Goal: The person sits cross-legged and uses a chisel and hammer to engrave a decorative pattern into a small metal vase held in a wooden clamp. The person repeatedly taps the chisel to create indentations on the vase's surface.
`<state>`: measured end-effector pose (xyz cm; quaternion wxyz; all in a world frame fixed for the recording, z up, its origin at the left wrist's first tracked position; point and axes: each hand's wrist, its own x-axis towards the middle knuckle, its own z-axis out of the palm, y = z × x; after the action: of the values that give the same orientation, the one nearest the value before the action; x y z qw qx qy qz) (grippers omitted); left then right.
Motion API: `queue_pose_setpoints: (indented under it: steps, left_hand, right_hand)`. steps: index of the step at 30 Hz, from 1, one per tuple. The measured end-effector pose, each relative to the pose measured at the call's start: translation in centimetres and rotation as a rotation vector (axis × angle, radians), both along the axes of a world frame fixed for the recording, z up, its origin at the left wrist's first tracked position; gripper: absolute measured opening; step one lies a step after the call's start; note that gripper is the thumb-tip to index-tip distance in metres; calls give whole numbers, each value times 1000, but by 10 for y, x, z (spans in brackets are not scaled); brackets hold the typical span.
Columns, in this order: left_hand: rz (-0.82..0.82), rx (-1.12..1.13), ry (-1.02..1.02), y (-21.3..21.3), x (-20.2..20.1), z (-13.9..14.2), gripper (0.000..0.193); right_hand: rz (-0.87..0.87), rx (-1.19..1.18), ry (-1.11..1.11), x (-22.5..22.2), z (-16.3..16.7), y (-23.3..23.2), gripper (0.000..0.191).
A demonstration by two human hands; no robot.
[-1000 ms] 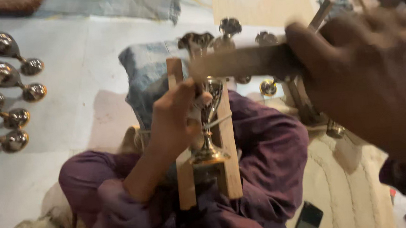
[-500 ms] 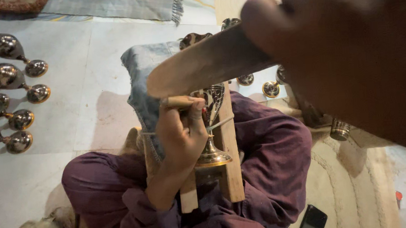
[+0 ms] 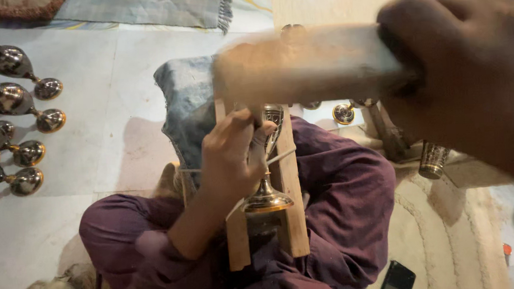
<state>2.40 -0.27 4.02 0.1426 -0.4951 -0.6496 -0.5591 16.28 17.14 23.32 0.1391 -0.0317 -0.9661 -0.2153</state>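
Observation:
My left hand (image 3: pixel 231 158) grips a brass goblet (image 3: pixel 268 185) that lies along two wooden slats (image 3: pixel 293 219) resting on my lap; its round foot points toward me. My right hand (image 3: pixel 473 77) is raised close to the camera, shut on a thick wooden mallet (image 3: pixel 305 64) that is blurred by motion and hangs above the goblet's bowl. A thin stick crosses the slats under my left hand.
Several shiny metal goblets (image 3: pixel 10 100) lie in a row on the tiled floor at the left. A blue-grey cloth bundle (image 3: pixel 188 107) sits beyond the slats. A small metal cup (image 3: pixel 434 158) and a brass piece (image 3: pixel 344 113) are at the right. A dark phone (image 3: pixel 397 279) lies on the beige mat.
My right hand has swung the mallet from a tilted pose to nearly level and lower over the goblet. The left hand has kept its hold on the goblet.

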Motion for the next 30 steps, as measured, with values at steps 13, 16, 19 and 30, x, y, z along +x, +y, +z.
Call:
queue_pose_setpoints:
  steps: [13, 16, 19, 30]
  left_hand:
    - [-252, -279, 314, 18, -35, 21, 17]
    - [-321, -320, 408, 25, -38, 23, 20]
    - [-410, -381, 442, 30, -42, 27, 20]
    - [-445, -640, 223, 37, -55, 53, 27]
  right_hand:
    - [-168, -233, 388, 53, -120, 43, 32]
    - [-116, -531, 596, 65, -148, 45, 36]
    - [-192, -372, 515, 73, -169, 50, 37]
    - [-314, -615, 542, 86, -198, 61, 33]
